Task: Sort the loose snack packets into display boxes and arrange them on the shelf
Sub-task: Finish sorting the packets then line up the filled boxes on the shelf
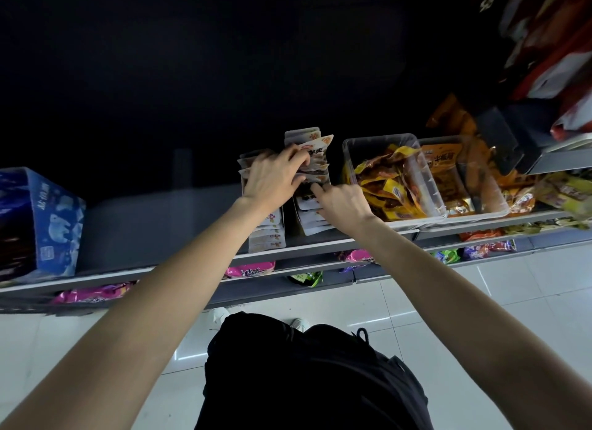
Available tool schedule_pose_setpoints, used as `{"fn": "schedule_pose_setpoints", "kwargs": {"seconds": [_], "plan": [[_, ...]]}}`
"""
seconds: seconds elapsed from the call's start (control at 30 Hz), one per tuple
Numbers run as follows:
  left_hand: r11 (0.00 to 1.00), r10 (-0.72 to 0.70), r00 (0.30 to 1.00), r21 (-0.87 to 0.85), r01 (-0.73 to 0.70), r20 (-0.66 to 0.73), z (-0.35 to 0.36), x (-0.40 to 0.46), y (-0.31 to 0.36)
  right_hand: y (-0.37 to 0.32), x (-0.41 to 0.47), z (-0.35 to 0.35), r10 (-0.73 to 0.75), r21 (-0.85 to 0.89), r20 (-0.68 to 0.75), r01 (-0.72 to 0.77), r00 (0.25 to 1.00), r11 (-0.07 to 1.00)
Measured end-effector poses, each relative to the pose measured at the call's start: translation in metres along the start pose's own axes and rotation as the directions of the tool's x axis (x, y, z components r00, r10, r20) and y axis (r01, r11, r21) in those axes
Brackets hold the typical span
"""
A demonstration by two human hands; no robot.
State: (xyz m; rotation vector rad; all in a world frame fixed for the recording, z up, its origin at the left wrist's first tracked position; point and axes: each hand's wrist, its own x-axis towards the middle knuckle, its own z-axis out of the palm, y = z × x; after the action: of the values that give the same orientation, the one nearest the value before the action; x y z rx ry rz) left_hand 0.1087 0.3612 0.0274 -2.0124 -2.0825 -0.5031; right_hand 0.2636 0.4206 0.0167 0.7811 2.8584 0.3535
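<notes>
On the shelf [192, 263], both hands apparently grip upright packets [315, 160].

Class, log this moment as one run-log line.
left hand: grips white snack packets | right hand: presses lower packet row | grey shelf

Chinese print on the blue carton [54, 218] and snack packets [315, 154] is illegible.

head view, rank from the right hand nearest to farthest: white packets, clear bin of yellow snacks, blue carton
1. white packets, touching the right hand
2. clear bin of yellow snacks, just to its right
3. blue carton, far left on the shelf
</notes>
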Motion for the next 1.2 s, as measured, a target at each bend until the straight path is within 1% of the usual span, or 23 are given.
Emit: {"fn": "schedule_pose_setpoints", "kwargs": {"seconds": [0.13, 0.2, 0.27, 0.33, 0.4, 0.43, 0.5, 0.53, 0.57, 0.63, 0.7, 0.73, 0.77, 0.8, 0.87, 0.9, 0.93, 1.0, 1.03, 1.13, 1.2], "plan": [[0.997, 0.071, 0.997, 0.014, -0.071, -0.033, 0.001, -0.002, -0.003, 0.0, 0.008, 0.001, -0.098, -0.017, 0.048, 0.099, 0.994, 0.995], [0.995, 0.099, 0.995, -0.023, -0.1, -0.032, 0.0, -0.004, -0.007, 0.005, 0.014, -0.004, -0.062, 0.022, 0.022, 0.062, 0.998, 0.998], [0.993, 0.095, 0.995, -0.071, -0.093, 0.019, -0.005, -0.004, -0.013, 0.011, 0.019, -0.009, 0.001, 0.095, -0.04, 0.003, 0.999, 0.995], [0.99, 0.063, 0.993, -0.129, -0.049, 0.103, -0.012, -0.003, -0.015, 0.017, 0.025, -0.013, 0.049, 0.167, -0.084, -0.035, 0.995, 0.985], [0.987, 0.034, 0.981, -0.162, -0.002, 0.192, -0.015, -0.003, -0.013, 0.022, 0.029, -0.017, 0.088, 0.262, -0.068, -0.068, 0.994, 0.963], [0.99, 0.027, 0.975, -0.138, 0.004, 0.222, -0.015, -0.003, -0.011, 0.022, 0.031, -0.019, 0.109, 0.312, -0.053, -0.087, 0.993, 0.946], [1.0, 0.024, 0.963, -0.005, -0.024, 0.269, -0.01, -0.002, -0.009, 0.02, 0.034, -0.02, 0.166, 0.432, -0.057, -0.126, 0.984, 0.893], [0.997, 0.029, 0.966, 0.057, -0.045, 0.256, -0.005, -0.002, -0.008, 0.018, 0.034, -0.019, 0.196, 0.498, -0.079, -0.132, 0.977, 0.857], [0.993, 0.036, 0.976, 0.1, -0.058, 0.216, -0.001, -0.001, -0.008, 0.016, 0.031, -0.016, 0.222, 0.561, -0.117, -0.12, 0.968, 0.819], [0.993, 0.039, 0.99, 0.104, -0.053, 0.132, 0.003, 0.002, -0.008, 0.013, 0.02, -0.01, 0.304, 0.688, -0.206, -0.084, 0.93, 0.721], [0.997, 0.036, 0.996, 0.068, -0.042, 0.085, 0.004, 0.004, -0.008, 0.013, 0.0, -0.002, 0.421, 0.774, -0.283, -0.054, 0.862, 0.631], [0.998, 0.03, 0.997, 0.055, -0.034, 0.077, 0.004, 0.005, -0.007, 0.011, -0.013, 0.003, 0.439, 0.779, -0.318, -0.033, 0.84, 0.626], [0.998, 0.027, 0.997, 0.047, -0.031, 0.077, 0.003, 0.005, -0.006, 0.007, -0.026, 0.006, 0.41, 0.767, -0.337, -0.005, 0.847, 0.642], [0.999, 0.025, 0.996, 0.044, -0.029, 0.082, 0.003, 0.005, -0.006, 0.002, -0.037, 0.01, 0.343, 0.744, -0.341, 0.029, 0.875, 0.667], [0.998, 0.019, 0.994, 0.05, -0.025, 0.107, 0.002, 0.005, -0.006, -0.007, -0.044, 0.023, 0.175, 0.646, -0.304, 0.068, 0.937, 0.761], [0.998, 0.018, 0.993, 0.051, -0.024, 0.116, 0.002, 0.005, -0.006, -0.009, -0.041, 0.027, 0.115, 0.577, -0.278, 0.07, 0.954, 0.813], [0.999, 0.021, 0.993, 0.047, -0.027, 0.119, 0.002, 0.005, -0.006, -0.011, -0.035, 0.031, 0.088, 0.514, -0.262, 0.062, 0.961, 0.855], [0.999, 0.03, 0.992, 0.035, -0.034, 0.123, 0.002, 0.005, -0.007, -0.012, -0.019, 0.036, 0.094, 0.447, -0.286, 0.046, 0.954, 0.894], [0.999, 0.029, 0.991, 0.024, -0.032, 0.132, 0.001, 0.006, -0.008, -0.012, -0.013, 0.034, 0.107, 0.451, -0.297, 0.04, 0.949, 0.892], [1.0, -0.008, 0.978, -0.023, 0.014, 0.206, -0.004, 0.01, -0.01, -0.005, -0.002, 0.022, 0.205, 0.547, -0.275, -0.023, 0.939, 0.837], [0.999, -0.029, 0.967, -0.034, 0.039, 0.253, -0.008, 0.015, -0.009, 0.0, 0.002, 0.012, 0.236, 0.569, -0.242, -0.06, 0.941, 0.82]]}}
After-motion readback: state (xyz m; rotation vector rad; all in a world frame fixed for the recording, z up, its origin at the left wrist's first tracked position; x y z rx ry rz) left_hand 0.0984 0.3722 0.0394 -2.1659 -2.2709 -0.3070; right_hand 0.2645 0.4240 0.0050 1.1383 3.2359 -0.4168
